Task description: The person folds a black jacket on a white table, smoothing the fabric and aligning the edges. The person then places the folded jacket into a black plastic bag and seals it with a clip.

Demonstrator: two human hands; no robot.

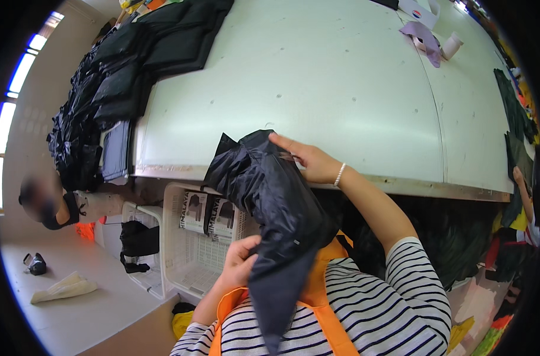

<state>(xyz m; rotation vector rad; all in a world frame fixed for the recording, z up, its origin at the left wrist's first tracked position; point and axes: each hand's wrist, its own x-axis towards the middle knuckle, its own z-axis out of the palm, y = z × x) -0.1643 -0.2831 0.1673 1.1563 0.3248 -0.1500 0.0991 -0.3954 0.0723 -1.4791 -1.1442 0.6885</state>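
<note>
A piece of shiny black fabric (276, 196), perhaps part of a garment, hangs bunched between my hands. Its upper end lies over the table's near edge, and a smoother dark flap drops down in front of my striped shirt and orange apron. My right hand (308, 159) grips the upper end, fingers partly under the cloth; a small thin object shows by the fingers, too unclear to name. Lower down, my left hand (241, 258) is closed on the fabric's left side, with some fingertips hidden behind it.
The pale green table (341, 107) spans the front. Stacked black padded pieces (169, 44) cover its left end. White plastic baskets (190, 261) stand below, one holding printed packets (222, 218). A purple cloth (423, 41) and white bottle (452, 45) lie far right. Another person (50, 202) is at left.
</note>
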